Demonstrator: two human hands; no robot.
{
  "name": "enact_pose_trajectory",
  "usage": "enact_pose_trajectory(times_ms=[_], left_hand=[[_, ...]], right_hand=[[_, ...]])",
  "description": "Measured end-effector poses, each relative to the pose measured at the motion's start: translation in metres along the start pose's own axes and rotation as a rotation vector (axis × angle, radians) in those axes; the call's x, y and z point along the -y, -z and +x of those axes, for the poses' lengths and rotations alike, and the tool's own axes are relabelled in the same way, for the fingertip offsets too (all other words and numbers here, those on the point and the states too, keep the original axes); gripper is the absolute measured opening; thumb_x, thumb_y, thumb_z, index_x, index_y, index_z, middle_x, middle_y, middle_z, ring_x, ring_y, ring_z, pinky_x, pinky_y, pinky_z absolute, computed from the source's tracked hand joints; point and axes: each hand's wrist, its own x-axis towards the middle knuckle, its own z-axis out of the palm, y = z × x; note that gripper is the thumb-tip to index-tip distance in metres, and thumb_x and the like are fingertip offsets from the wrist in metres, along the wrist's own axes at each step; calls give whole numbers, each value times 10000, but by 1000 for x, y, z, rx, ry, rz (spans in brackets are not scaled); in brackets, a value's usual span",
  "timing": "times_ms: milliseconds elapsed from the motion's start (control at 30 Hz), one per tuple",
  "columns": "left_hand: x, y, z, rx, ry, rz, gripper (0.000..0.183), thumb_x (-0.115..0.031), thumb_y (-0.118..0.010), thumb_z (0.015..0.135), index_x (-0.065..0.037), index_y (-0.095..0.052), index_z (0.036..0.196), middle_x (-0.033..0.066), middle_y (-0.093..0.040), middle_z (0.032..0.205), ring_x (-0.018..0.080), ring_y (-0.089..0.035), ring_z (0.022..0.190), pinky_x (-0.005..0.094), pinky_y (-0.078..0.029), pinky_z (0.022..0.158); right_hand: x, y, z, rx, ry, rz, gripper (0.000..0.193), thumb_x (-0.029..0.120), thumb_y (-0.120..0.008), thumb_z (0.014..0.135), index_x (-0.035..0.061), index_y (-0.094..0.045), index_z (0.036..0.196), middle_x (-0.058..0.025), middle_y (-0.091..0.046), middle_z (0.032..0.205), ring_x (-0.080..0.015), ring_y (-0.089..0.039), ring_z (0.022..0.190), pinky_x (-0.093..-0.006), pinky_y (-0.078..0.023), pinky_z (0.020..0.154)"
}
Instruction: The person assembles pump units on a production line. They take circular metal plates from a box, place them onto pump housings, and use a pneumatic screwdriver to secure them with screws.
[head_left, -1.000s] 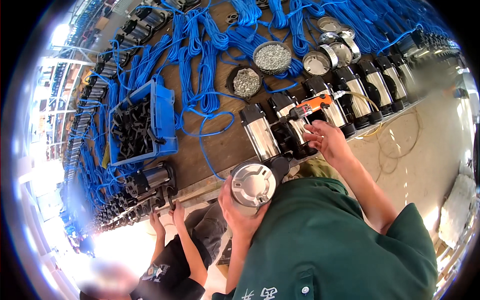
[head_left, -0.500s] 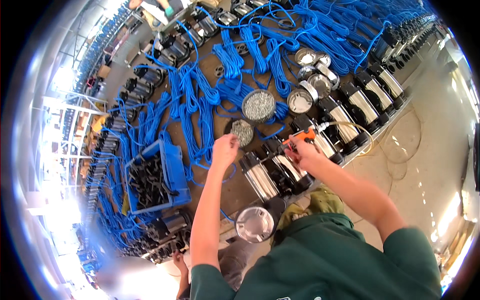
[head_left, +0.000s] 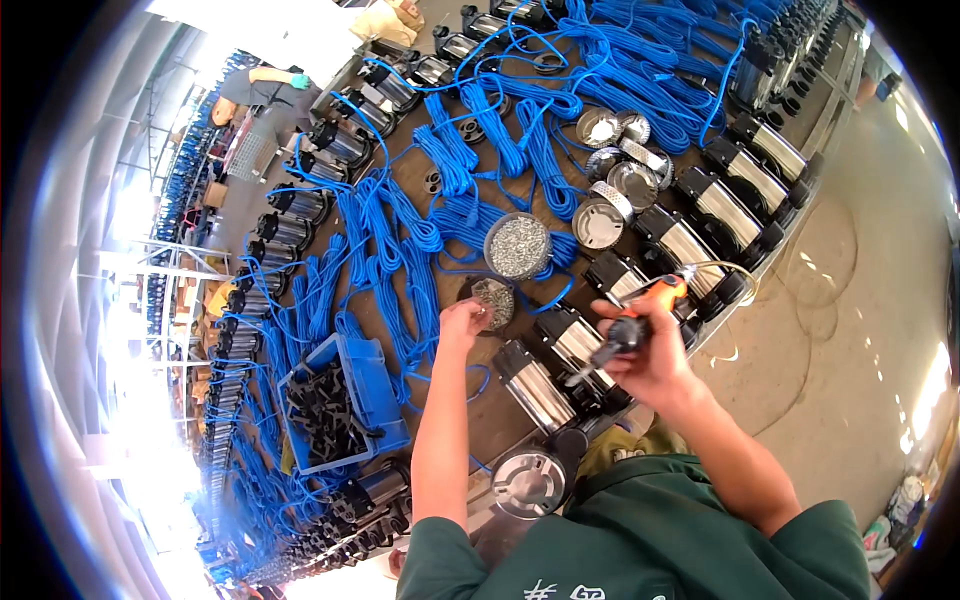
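Note:
My right hand (head_left: 652, 352) is wrapped round an orange and black power screwdriver (head_left: 664, 291). A pale hose runs from its rear end, and its tip slants down to the left over a row of shiny metal cylinders with black ends. My left hand (head_left: 465, 322) is at the rim of a small dark bowl of screws (head_left: 495, 299), fingers pinched together. What they hold, if anything, is too small to make out. Between my arms lies the nearest metal cylinder (head_left: 535, 385). Close to my body is a round silver end piece (head_left: 528, 483) with openings in its face.
A larger bowl of small metal parts (head_left: 518, 246) stands beyond my left hand. Silver round caps (head_left: 600, 222) are piled to its right. Bundles of blue cable (head_left: 390, 225) cover the table. A blue crate (head_left: 375, 385) of black parts sits at left. Another person (head_left: 250, 90) is at far left.
My right hand has drawn back toward me and right, turning the screwdriver so its tip points down-left. My left hand stays by the small bowl, now nearer its screws. The view has shifted slightly.

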Motion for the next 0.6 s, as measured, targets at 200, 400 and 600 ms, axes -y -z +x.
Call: enact_pose_trajectory(times_ms=[200,400,600], left_hand=[[-31,-2,-31,135,180,-377,274,-73,-387,940,134,-489,1088,278,-570,1084,393,-584,1016,463,-524,918],[-20,13,-29,148,-9,-373,176,89,-531,849,124,-534,1022,241,-640,955,357,-661,903,411,-591,801],[-19,3,-43,14,-167,-182,151,17,-616,848,123,-597,953,218,-666,882,325,-694,775,370,-608,687]], right_hand=[[6,-12,-44,57,389,-11,468,195,-543,802,24,-537,1238,-82,-606,995,-190,-576,866,-348,-482,821],[-23,-41,-98,195,775,-161,629,135,-516,715,-2,-417,1321,-102,-559,987,-160,-527,774,-314,-463,703],[-47,-45,-110,476,1125,-452,604,54,-627,688,-24,-400,1242,-49,-492,753,-158,-514,616,-294,-471,601]])
